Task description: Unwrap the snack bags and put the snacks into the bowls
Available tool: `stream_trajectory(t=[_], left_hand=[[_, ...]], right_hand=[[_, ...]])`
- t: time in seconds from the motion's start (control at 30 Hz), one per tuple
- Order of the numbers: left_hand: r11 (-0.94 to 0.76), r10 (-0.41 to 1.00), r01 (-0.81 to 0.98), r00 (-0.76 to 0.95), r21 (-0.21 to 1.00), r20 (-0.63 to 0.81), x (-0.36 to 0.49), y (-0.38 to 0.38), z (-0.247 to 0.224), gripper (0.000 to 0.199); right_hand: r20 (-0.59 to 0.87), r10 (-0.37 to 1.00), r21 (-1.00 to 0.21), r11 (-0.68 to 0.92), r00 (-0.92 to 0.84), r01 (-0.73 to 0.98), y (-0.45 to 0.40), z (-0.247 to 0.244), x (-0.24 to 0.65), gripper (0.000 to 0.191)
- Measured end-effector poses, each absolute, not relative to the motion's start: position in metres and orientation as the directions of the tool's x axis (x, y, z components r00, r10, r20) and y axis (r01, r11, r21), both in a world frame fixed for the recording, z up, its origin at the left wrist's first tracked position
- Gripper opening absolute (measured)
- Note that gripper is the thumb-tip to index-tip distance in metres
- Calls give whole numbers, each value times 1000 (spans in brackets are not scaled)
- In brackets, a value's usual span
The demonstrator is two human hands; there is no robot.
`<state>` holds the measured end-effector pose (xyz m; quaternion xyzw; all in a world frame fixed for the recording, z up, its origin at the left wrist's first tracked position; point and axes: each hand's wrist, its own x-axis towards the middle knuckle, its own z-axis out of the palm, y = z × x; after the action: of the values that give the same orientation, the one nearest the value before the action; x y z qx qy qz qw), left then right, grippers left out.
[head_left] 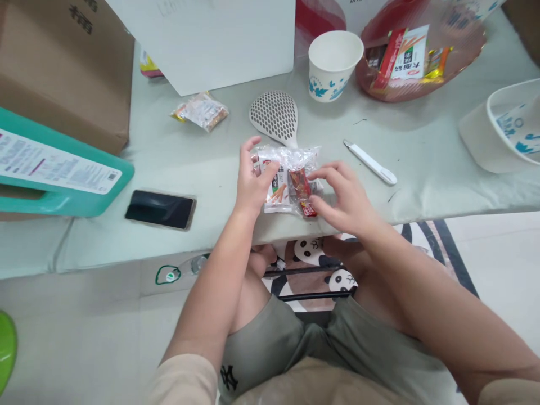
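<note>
On the pale green tablecloth in front of me lies a clear plastic bag [314, 154] with small snack packs at it. My left hand [253, 183] has its thumb on the white snack packet [277, 194] at the left, its fingers apart around the bag's left edge. A red snack packet [299, 184] lies beside the white one. At the right, my right hand [343, 197] touches the red packet and the plastic with thumb and forefinger, which are spread apart. The handle of a grey perforated scoop [274, 115] runs under the bag's top edge.
A black phone [160, 209] and a teal container [84, 174] are at left, near a cardboard box [67, 73]. Behind stand a white box [228, 45], paper cup [331, 67] and snack bowl [390, 93]. A white cutter [371, 162] and white bin [485, 135] are right.
</note>
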<state>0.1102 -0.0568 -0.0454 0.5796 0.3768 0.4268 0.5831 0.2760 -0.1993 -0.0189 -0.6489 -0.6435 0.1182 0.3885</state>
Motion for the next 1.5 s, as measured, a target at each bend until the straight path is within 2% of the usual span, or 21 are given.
stream_trajectory(t=[0.13,0.23,0.3,0.4,0.53,0.7,0.77,0.97,1.13,1.2,1.33,1.5], left_hand=[[-124,943,2,312,992,118,111,-52,-52,35],[-167,944,109,306,980,127,111,-49,-55,21],[-180,945,160,302,970,126,111,-46,-55,18],[-172,949,216,297,961,103,112,-45,-52,16],[-150,946,268,320,952,59,113,-45,-44,15],[-177,939,248,331,952,89,113,-48,-39,13],[-164,941,245,328,956,78,113,-48,-39,13],[-169,945,252,315,953,84,111,-48,-40,25],[-199,939,297,331,934,95,110,-47,-39,33],[-226,933,315,343,922,112,109,-47,-39,33],[-327,907,340,374,882,192,108,-46,-42,13],[-493,821,298,469,818,324,108,-49,-43,12]], right_hand=[[219,972,-567,201,-89,799,-214,-19,272,46],[134,981,-457,184,-137,870,-220,-24,273,56],[128,983,-418,176,-134,891,-220,-28,277,55],[162,976,-400,200,-146,894,-218,-31,282,40],[197,963,-456,256,-185,852,-213,-33,284,21],[207,954,-511,294,-215,808,-207,-34,284,25],[197,949,-516,315,-247,797,-207,-33,283,21],[146,958,-479,285,-245,830,-211,-34,280,22],[205,943,-521,333,-264,786,-209,-32,282,27],[229,941,-565,336,-248,753,-208,-29,283,29],[266,952,-650,291,-149,701,-207,-22,282,27],[304,951,-693,264,-59,671,-198,-21,275,20]])
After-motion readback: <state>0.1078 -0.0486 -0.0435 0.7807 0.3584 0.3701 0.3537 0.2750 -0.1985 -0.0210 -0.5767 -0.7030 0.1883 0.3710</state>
